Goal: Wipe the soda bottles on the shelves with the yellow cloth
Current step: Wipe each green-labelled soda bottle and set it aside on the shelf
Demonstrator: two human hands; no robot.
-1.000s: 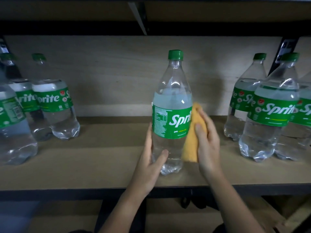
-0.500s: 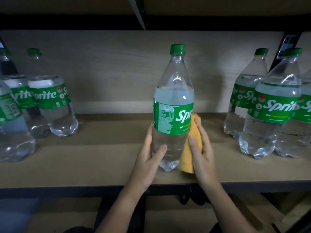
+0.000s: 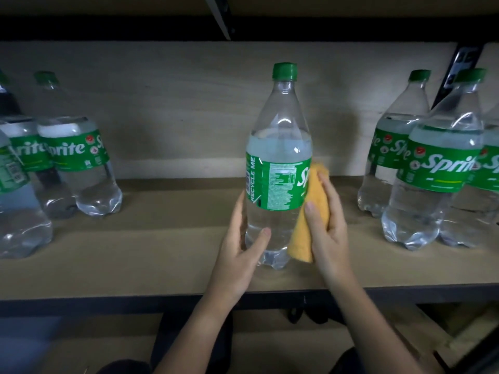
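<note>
- One Sprite bottle [image 3: 278,168] stands upright on the shelf [image 3: 162,255] between my hands.
- My left hand [image 3: 240,255] grips its lower body, thumb across the front.
- My right hand [image 3: 328,225] clutches one folded yellow cloth [image 3: 305,238], pressing it to the bottle's right side.
- Three bottles [image 3: 78,147] stand well left of my left hand.
- Three more bottles [image 3: 437,168] I count right of my right hand.

A clear plastic soda bottle [image 3: 278,168] with green cap and green white-lettered label beside a folded yellow-orange cloth [image 3: 310,220] on a tan wooden shelf [image 3: 162,238] edged black.
</note>
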